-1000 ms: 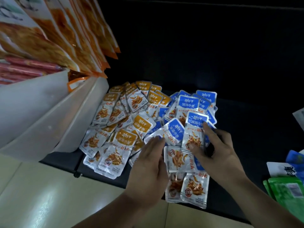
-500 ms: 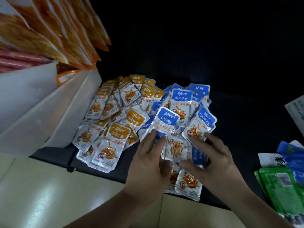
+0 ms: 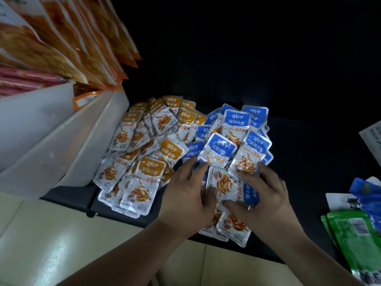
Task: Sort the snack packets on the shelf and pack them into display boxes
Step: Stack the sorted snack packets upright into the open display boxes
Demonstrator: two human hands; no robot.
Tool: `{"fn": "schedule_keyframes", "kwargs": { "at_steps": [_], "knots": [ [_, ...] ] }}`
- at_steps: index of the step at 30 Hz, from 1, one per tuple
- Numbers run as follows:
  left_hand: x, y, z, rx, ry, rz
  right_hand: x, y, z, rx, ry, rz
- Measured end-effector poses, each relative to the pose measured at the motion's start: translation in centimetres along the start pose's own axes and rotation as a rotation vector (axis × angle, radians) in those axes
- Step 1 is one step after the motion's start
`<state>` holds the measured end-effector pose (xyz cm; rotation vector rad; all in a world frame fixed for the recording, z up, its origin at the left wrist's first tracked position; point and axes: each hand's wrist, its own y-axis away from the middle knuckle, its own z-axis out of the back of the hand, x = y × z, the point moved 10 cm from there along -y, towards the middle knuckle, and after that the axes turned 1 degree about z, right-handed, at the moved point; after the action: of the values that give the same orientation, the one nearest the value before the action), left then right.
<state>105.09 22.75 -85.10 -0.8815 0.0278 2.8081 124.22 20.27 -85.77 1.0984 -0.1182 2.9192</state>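
Left hand (image 3: 189,195) and right hand (image 3: 266,200), spread flat and gripping nothing, bracket blue packets (image 3: 221,148), seemingly to gather them apart from the orange packets (image 3: 152,171) on the left.

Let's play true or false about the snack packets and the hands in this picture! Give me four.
1. The orange-labelled packets lie left of the blue-labelled packets. True.
2. The left hand and the right hand rest on orange-labelled packets. False: both touch blue-labelled ones.
3. At the right edge lie green packets. True.
4. The shelf under the packets is white. False: it is black.
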Motion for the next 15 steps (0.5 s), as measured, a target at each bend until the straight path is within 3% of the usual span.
{"fn": "schedule_keyframes", "kwargs": {
  "at_steps": [9, 12, 15],
  "knots": [
    [-0.4, -0.4, 1.8, -0.072, -0.070, -0.116, 0.9, -1.2, -0.4, 0.046, 0.045, 0.018],
    [1.1, -0.3, 3.2, -0.080, -0.252, -0.130, 1.1, -1.8, -0.6, 0.061, 0.059, -0.013],
    [4.5, -0.7, 3.0, 0.024, -0.434, -0.048, 1.2, -1.8, -0.7, 0.063, 0.056, -0.025]
  ]
}}
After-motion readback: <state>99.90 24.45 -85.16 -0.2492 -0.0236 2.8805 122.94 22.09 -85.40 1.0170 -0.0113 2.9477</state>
